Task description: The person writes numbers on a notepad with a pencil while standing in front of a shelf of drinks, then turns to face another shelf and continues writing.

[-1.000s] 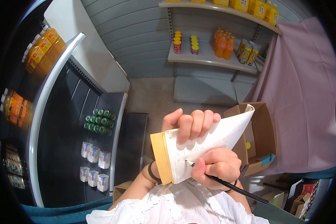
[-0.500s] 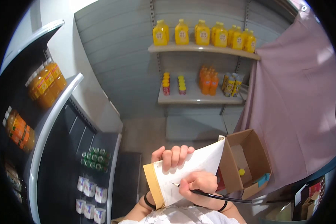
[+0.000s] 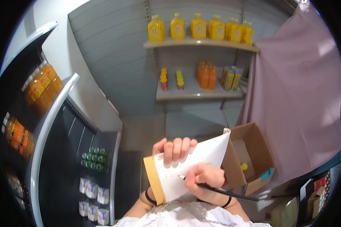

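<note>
My left hand (image 3: 174, 149) grips notebook (image 3: 195, 158); right hand (image 3: 207, 178) pinches pen (image 3: 236, 195), seemingly mid-writing. Next stroke likely calls for steady grip.

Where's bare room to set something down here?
The lower wall shelf has a gap between the small yellow-topped containers and the orange bottles; the grey ledge beneath looks bare too. On the upper shelf, yellow bottles crowd the right end; the left hand and right hand crowd the notebook.
</note>
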Available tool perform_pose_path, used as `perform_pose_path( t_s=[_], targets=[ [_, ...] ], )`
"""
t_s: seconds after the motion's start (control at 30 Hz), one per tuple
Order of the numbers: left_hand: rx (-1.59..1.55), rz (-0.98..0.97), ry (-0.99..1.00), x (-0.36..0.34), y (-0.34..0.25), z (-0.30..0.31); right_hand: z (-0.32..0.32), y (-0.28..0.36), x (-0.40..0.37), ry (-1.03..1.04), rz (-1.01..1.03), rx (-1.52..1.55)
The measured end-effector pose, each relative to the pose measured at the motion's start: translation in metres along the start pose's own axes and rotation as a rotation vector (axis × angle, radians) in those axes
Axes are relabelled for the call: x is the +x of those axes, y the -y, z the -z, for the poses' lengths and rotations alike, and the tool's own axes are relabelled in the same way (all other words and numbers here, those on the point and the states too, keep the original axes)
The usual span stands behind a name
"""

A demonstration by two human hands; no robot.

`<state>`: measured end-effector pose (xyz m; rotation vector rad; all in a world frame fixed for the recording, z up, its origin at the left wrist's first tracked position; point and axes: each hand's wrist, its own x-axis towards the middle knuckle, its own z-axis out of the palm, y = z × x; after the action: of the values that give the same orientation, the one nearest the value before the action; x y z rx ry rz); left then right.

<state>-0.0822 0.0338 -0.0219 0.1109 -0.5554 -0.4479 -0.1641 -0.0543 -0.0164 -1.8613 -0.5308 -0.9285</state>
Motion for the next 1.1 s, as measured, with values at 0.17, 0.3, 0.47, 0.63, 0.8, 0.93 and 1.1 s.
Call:
perform_pose_path(
  t_s=[0.17, 0.3, 0.47, 0.63, 0.8, 0.93, 1.1],
  targets=[
    [-0.009, 0.025, -0.035, -0.007, 0.000, -0.006, 0.001, 0.000, -0.005, -0.008, 0.032, 0.089],
    [-0.007, 0.025, -0.032, -0.010, 0.000, -0.005, -0.001, -0.003, -0.005, -0.005, 0.078, 0.115],
    [0.005, 0.031, -0.042, -0.011, 0.000, -0.007, -0.005, -0.001, -0.002, -0.054, 0.061, 0.165],
    [0.022, 0.023, -0.006, -0.009, 0.000, -0.004, -0.004, -0.005, -0.002, -0.003, 0.105, 0.120],
    [0.034, 0.029, 0.023, -0.007, 0.000, 0.000, -0.005, -0.004, 0.002, -0.043, 0.083, 0.126],
    [0.031, 0.033, 0.019, -0.007, 0.001, 0.001, -0.005, -0.008, -0.002, -0.030, 0.104, 0.060],
    [0.026, 0.026, 0.019, -0.006, 0.000, 0.003, -0.005, -0.009, -0.001, 0.002, 0.110, 0.080]
  ],
)
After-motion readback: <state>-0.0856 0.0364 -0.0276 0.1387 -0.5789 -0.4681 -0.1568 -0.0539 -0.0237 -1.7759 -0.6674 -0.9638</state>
